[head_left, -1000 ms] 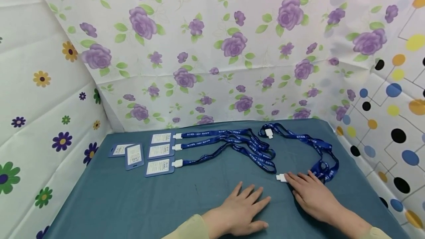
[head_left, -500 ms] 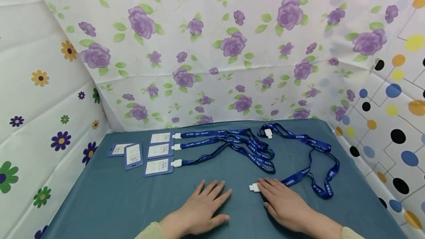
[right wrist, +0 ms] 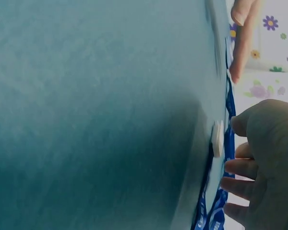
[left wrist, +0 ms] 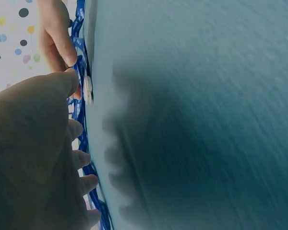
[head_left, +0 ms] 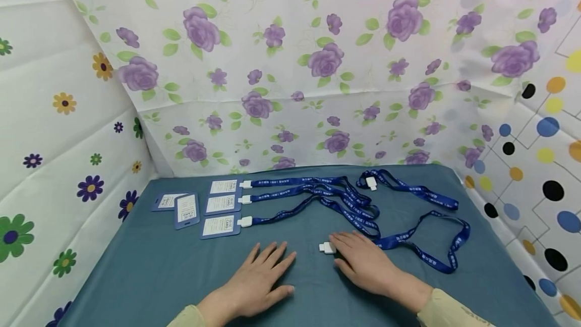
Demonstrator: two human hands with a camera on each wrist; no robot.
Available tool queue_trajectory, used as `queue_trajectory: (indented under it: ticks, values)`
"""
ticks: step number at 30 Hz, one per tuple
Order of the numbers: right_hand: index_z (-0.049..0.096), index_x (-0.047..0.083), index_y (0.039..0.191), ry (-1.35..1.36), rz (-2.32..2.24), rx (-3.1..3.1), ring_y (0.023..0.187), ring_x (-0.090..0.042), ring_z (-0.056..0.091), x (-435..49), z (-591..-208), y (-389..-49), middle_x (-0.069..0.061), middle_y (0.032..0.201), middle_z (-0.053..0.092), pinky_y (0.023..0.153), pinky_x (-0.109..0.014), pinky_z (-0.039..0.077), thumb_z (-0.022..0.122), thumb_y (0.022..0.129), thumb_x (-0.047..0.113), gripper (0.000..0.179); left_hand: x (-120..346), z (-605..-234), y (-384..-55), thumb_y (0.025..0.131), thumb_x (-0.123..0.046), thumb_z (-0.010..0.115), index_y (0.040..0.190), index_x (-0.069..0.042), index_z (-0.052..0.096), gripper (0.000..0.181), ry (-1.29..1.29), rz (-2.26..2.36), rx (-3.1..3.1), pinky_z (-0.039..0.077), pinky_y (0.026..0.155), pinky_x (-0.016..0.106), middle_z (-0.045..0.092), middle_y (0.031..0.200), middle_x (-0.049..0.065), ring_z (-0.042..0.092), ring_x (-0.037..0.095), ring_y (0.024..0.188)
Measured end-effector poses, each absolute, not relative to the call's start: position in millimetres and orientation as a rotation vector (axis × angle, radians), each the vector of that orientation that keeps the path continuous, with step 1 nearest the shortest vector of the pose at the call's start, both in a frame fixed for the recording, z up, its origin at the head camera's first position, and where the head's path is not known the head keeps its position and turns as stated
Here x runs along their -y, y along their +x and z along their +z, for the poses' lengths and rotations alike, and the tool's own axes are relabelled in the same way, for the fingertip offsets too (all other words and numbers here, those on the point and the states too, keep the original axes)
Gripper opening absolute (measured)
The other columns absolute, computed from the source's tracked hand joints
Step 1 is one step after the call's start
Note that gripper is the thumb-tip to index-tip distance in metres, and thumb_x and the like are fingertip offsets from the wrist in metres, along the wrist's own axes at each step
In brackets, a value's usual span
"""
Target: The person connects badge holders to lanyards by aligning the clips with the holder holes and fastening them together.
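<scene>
My right hand lies palm down with extended fingers over the strap end of a blue lanyard. The lanyard's white plastic clip pokes out just left of the fingertips. From the right wrist, that clip rests on the cloth, with the fingers slightly above; contact cannot be told. My left hand is spread, palm down, holding nothing; its shadow on the cloth in the left wrist view shows it raised. Three blue card holders clipped to lanyards lie in a column beyond it.
Two loose blue card holders overlap at the left. Another lanyard with a white clip lies at the back right. A teal cloth covers the table; patterned curtains stand around it.
My right hand has moved left, and the lanyard under it has slid left, its loop drawn out and apart from the back lanyard. My left hand has also shifted left.
</scene>
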State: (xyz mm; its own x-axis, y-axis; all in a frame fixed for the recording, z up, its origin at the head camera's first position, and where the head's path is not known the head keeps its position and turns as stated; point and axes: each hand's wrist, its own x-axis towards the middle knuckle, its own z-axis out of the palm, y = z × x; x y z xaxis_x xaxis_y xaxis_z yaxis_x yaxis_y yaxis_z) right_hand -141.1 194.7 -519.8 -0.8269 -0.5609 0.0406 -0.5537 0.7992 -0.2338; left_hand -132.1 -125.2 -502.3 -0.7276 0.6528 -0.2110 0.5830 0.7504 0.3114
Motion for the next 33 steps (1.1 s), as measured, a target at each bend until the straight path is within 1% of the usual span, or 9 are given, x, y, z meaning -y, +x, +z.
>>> queue_trajectory:
  ticks: [5, 10, 14, 17, 21, 25, 30, 33]
  values:
    - [0.051, 0.015, 0.153, -0.979, -0.394, -2.910, 0.145, -0.029, 0.041, -201.9, -519.3, -142.1, -0.005, 0.157, 0.047, 0.121, -0.051, 0.026, 0.057, 0.106, 0.038, 0.053, 135.8, -502.6, -132.1, 0.103, -0.067, 0.037, 0.164, -0.029, 0.027, 0.073, 0.923, 0.336, -2.665, 0.009, 0.120, 0.067, 0.019, 0.170, 0.005, 0.016, 0.033, 0.155]
    - [0.044, 0.016, 0.157, -1.027, -0.399, -2.856, 0.147, -0.029, 0.038, -204.6, -524.3, -141.2, -0.003, 0.161, 0.042, 0.120, -0.052, 0.027, 0.054, 0.108, 0.039, 0.056, 142.7, -501.0, -131.4, 0.103, -0.067, 0.038, 0.164, -0.027, 0.029, 0.073, 0.885, 0.342, -2.677, 0.009, 0.120, 0.067, 0.021, 0.170, 0.006, 0.017, 0.034, 0.155]
    - [0.038, 0.019, 0.160, -1.017, -0.401, -2.856, 0.149, -0.027, 0.035, -205.0, -527.1, -142.1, -0.001, 0.164, 0.036, 0.121, -0.051, 0.026, 0.051, 0.108, 0.043, 0.059, 146.4, -499.8, -131.7, 0.103, -0.067, 0.038, 0.164, -0.026, 0.030, 0.074, 0.864, 0.353, -2.677, 0.009, 0.120, 0.067, 0.021, 0.170, 0.007, 0.017, 0.035, 0.155]
    - [0.035, 0.022, 0.162, -1.011, -0.398, -2.858, 0.150, -0.027, 0.032, -208.1, -528.0, -141.7, 0.000, 0.166, 0.033, 0.122, -0.053, 0.023, 0.051, 0.107, 0.046, 0.061, 155.3, -497.9, -133.7, 0.103, -0.066, 0.040, 0.163, -0.024, 0.031, 0.074, 0.828, 0.357, -2.705, 0.007, 0.120, 0.066, 0.021, 0.169, 0.008, 0.017, 0.035, 0.155]
    - [0.029, 0.025, 0.164, -1.017, -0.396, -2.828, 0.152, -0.027, 0.027, -211.9, -528.9, -140.6, 0.001, 0.167, 0.029, 0.123, -0.055, 0.018, 0.049, 0.107, 0.049, 0.064, 178.5, -491.8, -140.8, 0.105, -0.059, 0.044, 0.163, -0.020, 0.033, 0.071, 0.756, 0.309, -2.823, 0.007, 0.120, 0.066, 0.022, 0.169, 0.011, 0.018, 0.037, 0.154]
    - [0.026, 0.026, 0.165, -1.027, -0.392, -2.798, 0.154, -0.028, 0.024, -212.7, -530.5, -140.8, 0.001, 0.168, 0.026, 0.123, -0.055, 0.016, 0.046, 0.108, 0.051, 0.065, 210.1, -484.0, -154.4, 0.106, -0.054, 0.047, 0.162, -0.015, 0.034, 0.069, 0.642, 0.274, -2.943, 0.009, 0.118, 0.069, 0.023, 0.167, 0.017, 0.020, 0.043, 0.152]
    - [0.030, 0.025, 0.164, -1.033, -0.383, -2.794, 0.153, -0.029, 0.024, -211.9, -531.1, -141.7, 0.000, 0.168, 0.027, 0.123, -0.057, 0.016, 0.044, 0.108, 0.053, 0.064, 253.3, -478.7, -176.5, 0.106, -0.052, 0.049, 0.161, -0.008, 0.035, 0.072, 0.478, 0.281, -3.005, 0.009, 0.114, 0.075, 0.024, 0.165, 0.025, 0.021, 0.051, 0.149]
    - [0.032, 0.026, 0.163, -1.037, -0.378, -2.797, 0.153, -0.029, 0.025, -211.0, -531.1, -142.4, 0.000, 0.168, 0.026, 0.123, -0.057, 0.016, 0.044, 0.108, 0.053, 0.063, 275.5, -480.7, -187.9, 0.105, -0.053, 0.050, 0.159, -0.004, 0.037, 0.074, 0.398, 0.281, -3.029, 0.009, 0.113, 0.076, 0.025, 0.163, 0.029, 0.022, 0.054, 0.147]
